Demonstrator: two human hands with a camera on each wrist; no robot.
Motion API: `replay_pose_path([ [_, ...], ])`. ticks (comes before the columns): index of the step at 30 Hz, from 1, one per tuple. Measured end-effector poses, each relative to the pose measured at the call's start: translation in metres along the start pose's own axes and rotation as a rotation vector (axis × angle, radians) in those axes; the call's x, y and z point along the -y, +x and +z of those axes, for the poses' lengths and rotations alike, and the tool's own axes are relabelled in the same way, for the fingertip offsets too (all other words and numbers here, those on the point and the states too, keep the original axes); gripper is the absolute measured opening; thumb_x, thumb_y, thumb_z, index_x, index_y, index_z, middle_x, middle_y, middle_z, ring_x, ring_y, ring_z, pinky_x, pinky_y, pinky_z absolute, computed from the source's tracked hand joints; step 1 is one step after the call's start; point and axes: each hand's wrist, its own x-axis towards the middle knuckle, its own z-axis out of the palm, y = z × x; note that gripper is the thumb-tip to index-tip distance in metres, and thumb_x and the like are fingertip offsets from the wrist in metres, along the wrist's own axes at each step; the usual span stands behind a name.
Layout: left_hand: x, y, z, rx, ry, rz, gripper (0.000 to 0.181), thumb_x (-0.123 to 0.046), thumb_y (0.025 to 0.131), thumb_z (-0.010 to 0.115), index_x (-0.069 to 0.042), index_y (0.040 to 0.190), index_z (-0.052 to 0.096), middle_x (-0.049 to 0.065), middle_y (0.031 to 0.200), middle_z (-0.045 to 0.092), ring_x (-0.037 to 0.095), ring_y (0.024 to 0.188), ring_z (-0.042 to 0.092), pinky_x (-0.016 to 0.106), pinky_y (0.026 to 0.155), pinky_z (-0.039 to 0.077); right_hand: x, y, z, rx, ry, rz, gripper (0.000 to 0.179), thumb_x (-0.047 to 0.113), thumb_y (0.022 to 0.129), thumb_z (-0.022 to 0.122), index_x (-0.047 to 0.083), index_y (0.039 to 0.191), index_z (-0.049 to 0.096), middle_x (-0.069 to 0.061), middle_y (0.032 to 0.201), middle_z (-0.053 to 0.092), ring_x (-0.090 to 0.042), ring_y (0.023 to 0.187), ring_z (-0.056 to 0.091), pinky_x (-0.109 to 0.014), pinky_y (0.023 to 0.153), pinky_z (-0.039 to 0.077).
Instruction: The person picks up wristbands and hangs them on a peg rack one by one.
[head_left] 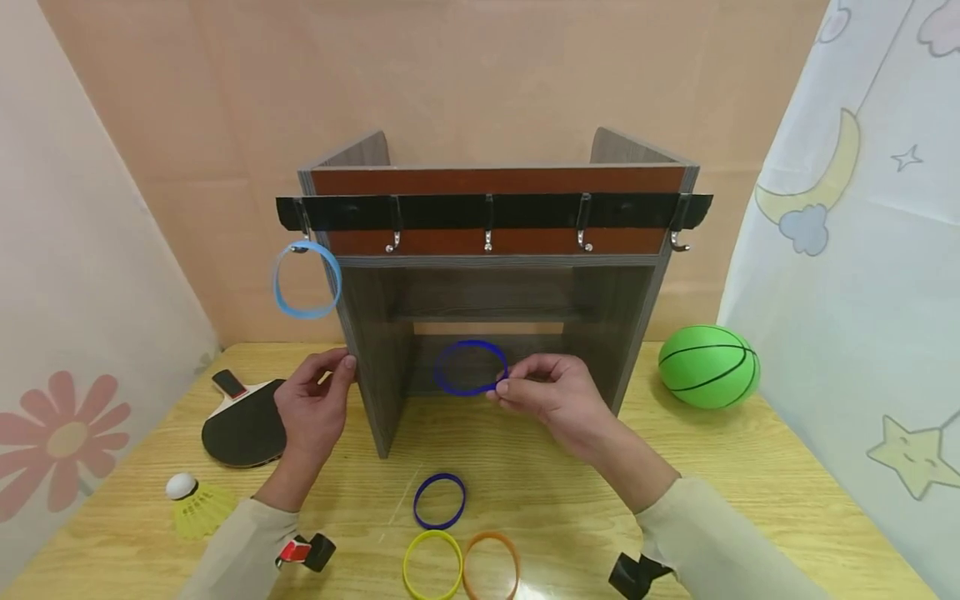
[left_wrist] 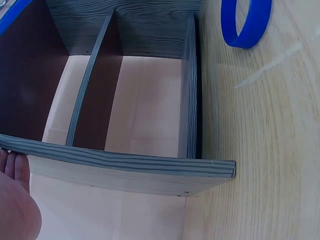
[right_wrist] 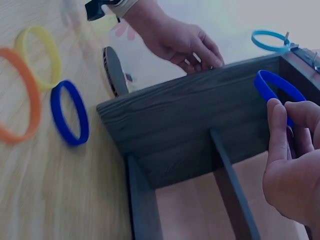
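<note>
My right hand (head_left: 551, 400) pinches a dark blue silicone wristband (head_left: 471, 368) between thumb and fingers, in front of the shelf's opening. It shows as a tilted blue loop in the right wrist view. At the grey wooden shelf unit (head_left: 371, 367), my left hand (head_left: 315, 404) touches the left side panel near its front edge; the left wrist view has the fingers against the panel's outer face. A black strip (head_left: 442, 212) with several metal hooks runs across the shelf's front. From its leftmost hook hangs a light blue wristband (head_left: 339, 287).
On the table, a second dark blue wristband (head_left: 416, 505) lies near a yellow wristband (head_left: 406, 567) and an orange one (head_left: 517, 567). Leftward are a table tennis paddle (head_left: 243, 429) and a shuttlecock (head_left: 198, 507). A green ball (head_left: 708, 367) sits right of the shelf.
</note>
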Motion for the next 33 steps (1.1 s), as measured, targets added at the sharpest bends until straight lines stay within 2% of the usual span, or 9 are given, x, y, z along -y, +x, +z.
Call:
replay_pose_path([
  [6,-0.011,0.002,0.004,0.014,-0.051,-0.005,0.012,0.028,0.080,0.052,0.027,0.090,0.056,0.016,0.075,0.063,0.013,0.066,0.063,0.021,0.063,0.055,0.006,0.011,0.022,0.023,-0.002,-0.007,0.015,-0.010,0.084,0.064,0.004,0.078,0.064,-0.012,0.080,0.068,-0.026,0.084,0.068,-0.033,0.077,0.055],
  [12,-0.022,0.005,0.008,0.012,-0.063,-0.002,0.010,0.028,0.080,0.052,0.028,0.089,0.056,0.016,0.074,0.063,0.014,0.065,0.063,0.020,0.063,0.055,0.016,0.020,0.043,0.030,-0.017,-0.022,0.015,-0.011,0.084,0.063,0.002,0.078,0.063,-0.016,0.085,0.066,-0.027,0.084,0.068,-0.035,0.078,0.055],
  [19,-0.021,0.004,0.008,-0.001,-0.044,-0.011,0.009,0.024,0.081,0.055,0.027,0.089,0.057,0.019,0.075,0.063,0.013,0.066,0.064,0.019,0.062,0.054,0.030,0.028,0.057,0.054,0.018,-0.082,0.014,-0.011,0.085,0.061,0.002,0.079,0.062,-0.016,0.085,0.066,-0.028,0.084,0.068,-0.037,0.081,0.054],
  [27,-0.021,0.004,0.007,0.005,-0.030,-0.005,0.010,0.027,0.080,0.053,0.027,0.089,0.057,0.012,0.075,0.064,0.011,0.064,0.063,0.018,0.062,0.054,0.044,0.034,0.073,0.083,0.104,-0.131,0.009,-0.009,0.084,0.066,-0.001,0.081,0.063,-0.016,0.088,0.064,-0.027,0.083,0.068,-0.034,0.081,0.054],
  [33,-0.019,0.003,0.007,0.007,-0.044,-0.006,0.010,0.026,0.081,0.053,0.028,0.090,0.056,0.013,0.075,0.064,0.011,0.065,0.063,0.018,0.064,0.054,0.055,0.042,0.079,0.072,0.169,-0.167,0.016,-0.011,0.087,0.061,0.002,0.079,0.066,-0.014,0.084,0.065,-0.023,0.080,0.068,-0.035,0.084,0.053],
])
